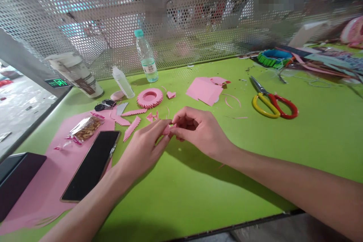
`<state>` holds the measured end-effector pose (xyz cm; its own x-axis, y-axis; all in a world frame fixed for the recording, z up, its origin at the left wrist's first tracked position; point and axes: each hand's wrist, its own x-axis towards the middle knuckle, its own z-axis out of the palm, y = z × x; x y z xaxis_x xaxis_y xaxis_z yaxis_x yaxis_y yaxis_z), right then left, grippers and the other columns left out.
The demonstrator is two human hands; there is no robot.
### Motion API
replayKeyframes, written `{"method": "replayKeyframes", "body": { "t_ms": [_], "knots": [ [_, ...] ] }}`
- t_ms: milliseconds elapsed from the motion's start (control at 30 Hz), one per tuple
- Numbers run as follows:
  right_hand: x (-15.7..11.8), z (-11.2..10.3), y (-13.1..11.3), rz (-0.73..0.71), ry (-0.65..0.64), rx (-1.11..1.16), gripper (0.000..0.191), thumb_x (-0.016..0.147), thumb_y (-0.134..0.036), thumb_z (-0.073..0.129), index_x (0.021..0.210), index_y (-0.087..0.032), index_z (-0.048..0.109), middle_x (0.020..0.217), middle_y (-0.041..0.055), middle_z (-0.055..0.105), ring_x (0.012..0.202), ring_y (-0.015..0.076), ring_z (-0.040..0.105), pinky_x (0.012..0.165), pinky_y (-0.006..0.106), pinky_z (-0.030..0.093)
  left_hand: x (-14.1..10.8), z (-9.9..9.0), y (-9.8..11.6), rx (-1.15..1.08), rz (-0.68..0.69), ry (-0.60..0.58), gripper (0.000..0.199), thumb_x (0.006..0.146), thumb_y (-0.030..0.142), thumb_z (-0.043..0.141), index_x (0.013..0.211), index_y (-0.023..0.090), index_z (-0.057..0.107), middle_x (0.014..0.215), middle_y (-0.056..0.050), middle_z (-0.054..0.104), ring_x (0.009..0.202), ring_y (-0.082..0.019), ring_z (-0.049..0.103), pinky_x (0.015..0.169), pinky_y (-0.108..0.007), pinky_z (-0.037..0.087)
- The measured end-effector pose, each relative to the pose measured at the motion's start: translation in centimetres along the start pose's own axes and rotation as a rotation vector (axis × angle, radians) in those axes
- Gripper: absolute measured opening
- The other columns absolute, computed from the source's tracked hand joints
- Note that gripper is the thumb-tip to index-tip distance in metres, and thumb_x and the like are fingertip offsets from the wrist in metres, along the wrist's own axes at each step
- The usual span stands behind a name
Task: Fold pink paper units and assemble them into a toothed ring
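Note:
Between my fingertips is a small piece of pink paper [167,130], partly hidden by the fingers. My left hand [147,140] pinches its left side, and my right hand [200,130] holds its right side between thumb and forefinger. Just beyond them lie a small folded pink scrap [152,116], a pink paper heart [171,95] and a round pink paper dish with a toothed rim [149,98]. Zigzag-edged pink strips [132,128] are left of my left hand. A larger pink sheet [204,91] lies beyond my right hand.
Scissors [270,102] with yellow and red handles lie at right. A phone [92,164], snack packet [86,126] and pink sheet [64,151] are at left. A bottle [147,60], glue bottle [123,82] and cup [79,75] stand before the perforated metal screen [181,19]. Craft scraps [320,62] pile up far right.

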<state>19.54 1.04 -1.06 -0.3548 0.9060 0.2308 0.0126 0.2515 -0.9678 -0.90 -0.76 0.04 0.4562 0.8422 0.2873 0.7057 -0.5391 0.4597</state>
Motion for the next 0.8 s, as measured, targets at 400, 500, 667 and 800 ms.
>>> {"method": "replayKeyframes", "body": {
  "t_ms": [400,500,667,800],
  "knots": [
    [0.5,-0.4,1.1,0.046,-0.067,0.053,0.002,0.093,-0.019,0.076,0.092,-0.019,0.077,0.081,-0.0003,0.076,0.070,0.0122,0.067,0.068,0.025,0.056,0.0,0.7,-0.5,-0.109,-0.091,-0.085,0.019,0.107,0.028,0.054,0.090,0.021,0.058,0.081,0.002,0.067,0.069,-0.015,0.056,0.064,-0.027,0.038],
    [0.6,-0.4,1.3,0.055,-0.070,0.051,0.002,0.093,-0.019,0.076,0.092,-0.019,0.077,0.082,-0.0002,0.077,0.072,0.0124,0.068,0.070,0.025,0.056,-0.1,0.8,-0.6,-0.132,-0.103,-0.103,0.017,0.107,0.029,0.054,0.093,0.021,0.060,0.085,0.001,0.069,0.073,-0.016,0.060,0.066,-0.027,0.040],
    [0.6,-0.4,1.4,0.067,-0.081,0.035,0.003,0.093,-0.019,0.076,0.090,-0.019,0.076,0.084,0.0001,0.078,0.074,0.0128,0.068,0.071,0.025,0.056,-0.1,0.9,-0.6,-0.151,-0.117,-0.118,0.020,0.108,0.033,0.052,0.095,0.022,0.062,0.086,0.000,0.071,0.075,-0.017,0.062,0.067,-0.028,0.042],
    [0.5,-0.4,1.3,0.082,-0.074,-0.013,0.005,0.094,-0.023,0.076,0.092,-0.019,0.074,0.082,-0.0005,0.076,0.072,0.0130,0.068,0.067,0.025,0.055,0.1,0.8,-0.3,-0.115,-0.150,-0.120,0.016,0.104,0.032,0.056,0.100,0.022,0.068,0.085,0.000,0.073,0.074,-0.019,0.063,0.067,-0.028,0.043]
  ]
}}
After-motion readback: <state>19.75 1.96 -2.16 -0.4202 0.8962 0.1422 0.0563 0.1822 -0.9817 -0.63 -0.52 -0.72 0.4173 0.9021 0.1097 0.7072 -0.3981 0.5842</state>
